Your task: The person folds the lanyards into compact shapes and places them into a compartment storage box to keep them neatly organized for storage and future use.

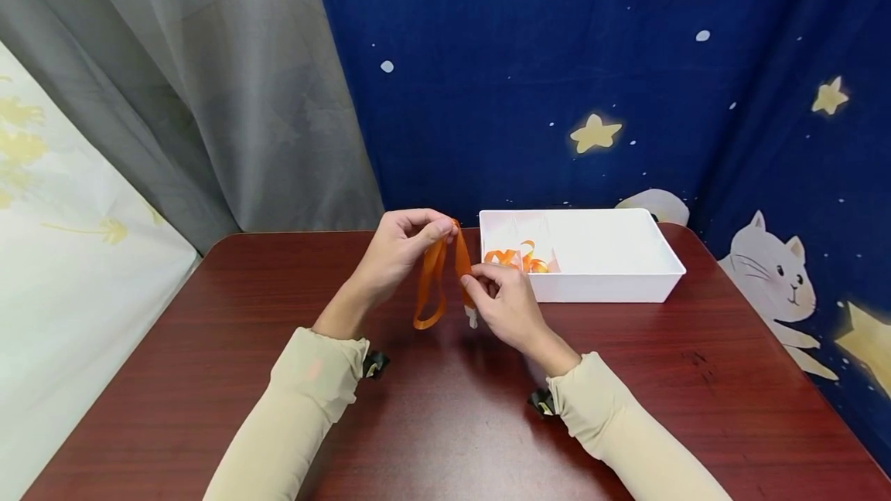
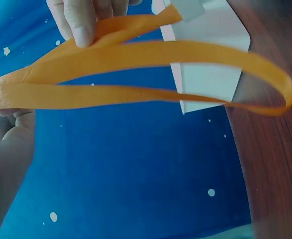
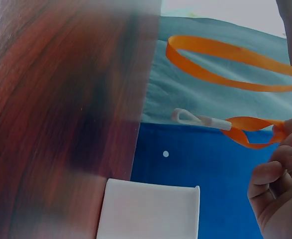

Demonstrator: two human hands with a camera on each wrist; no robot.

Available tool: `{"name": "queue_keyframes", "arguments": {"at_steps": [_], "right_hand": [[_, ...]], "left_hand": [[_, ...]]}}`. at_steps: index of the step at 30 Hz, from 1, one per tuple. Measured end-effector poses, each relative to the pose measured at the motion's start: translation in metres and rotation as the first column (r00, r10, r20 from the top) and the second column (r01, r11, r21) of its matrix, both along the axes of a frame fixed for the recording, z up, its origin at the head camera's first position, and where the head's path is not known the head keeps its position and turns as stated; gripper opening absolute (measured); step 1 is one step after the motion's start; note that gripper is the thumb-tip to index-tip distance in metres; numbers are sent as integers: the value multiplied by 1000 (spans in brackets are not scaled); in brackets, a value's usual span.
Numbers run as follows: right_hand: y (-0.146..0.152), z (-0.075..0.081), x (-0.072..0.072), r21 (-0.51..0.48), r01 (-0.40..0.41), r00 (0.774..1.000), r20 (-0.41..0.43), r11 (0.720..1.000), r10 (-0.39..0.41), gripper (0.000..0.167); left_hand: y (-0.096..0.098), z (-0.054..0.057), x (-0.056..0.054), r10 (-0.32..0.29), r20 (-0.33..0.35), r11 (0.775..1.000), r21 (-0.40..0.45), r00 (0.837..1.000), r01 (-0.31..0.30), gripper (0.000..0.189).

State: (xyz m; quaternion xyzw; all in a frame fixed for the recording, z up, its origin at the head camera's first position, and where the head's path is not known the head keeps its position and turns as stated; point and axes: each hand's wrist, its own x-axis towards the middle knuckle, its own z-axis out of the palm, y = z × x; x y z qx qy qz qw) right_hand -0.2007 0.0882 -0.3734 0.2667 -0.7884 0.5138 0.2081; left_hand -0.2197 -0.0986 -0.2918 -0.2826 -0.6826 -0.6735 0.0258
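An orange lanyard (image 1: pixel 430 288) hangs in the air above the table, folded over at its top. My left hand (image 1: pixel 404 247) pinches that fold between thumb and fingers, and a long loop (image 2: pixel 210 51) droops from it. Lower on the other length, my right hand (image 1: pixel 510 309) pinches the strap just above its end. A white plastic clip (image 3: pixel 216 122) with a small hook-like loop dangles below the right fingertips. In the left wrist view the strap runs across the frame, partly hiding the white box behind it.
At the table's back right stands a white open box (image 1: pixel 602 288). More orange lanyards (image 1: pixel 537 264) lie in its left part, beside a clear divider. The dark red wooden table (image 1: pixel 431 439) ends at a back edge before grey and blue star-patterned curtains (image 1: pixel 529 99).
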Motion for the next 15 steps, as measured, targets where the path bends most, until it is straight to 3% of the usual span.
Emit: {"name": "queue_keyframes", "arguments": {"at_steps": [15], "right_hand": [[-7, 2, 2, 2, 0, 996, -91, 1000, 1, 6]], "left_hand": [[7, 4, 0, 31, 51, 998, 59, 998, -34, 17]]}}
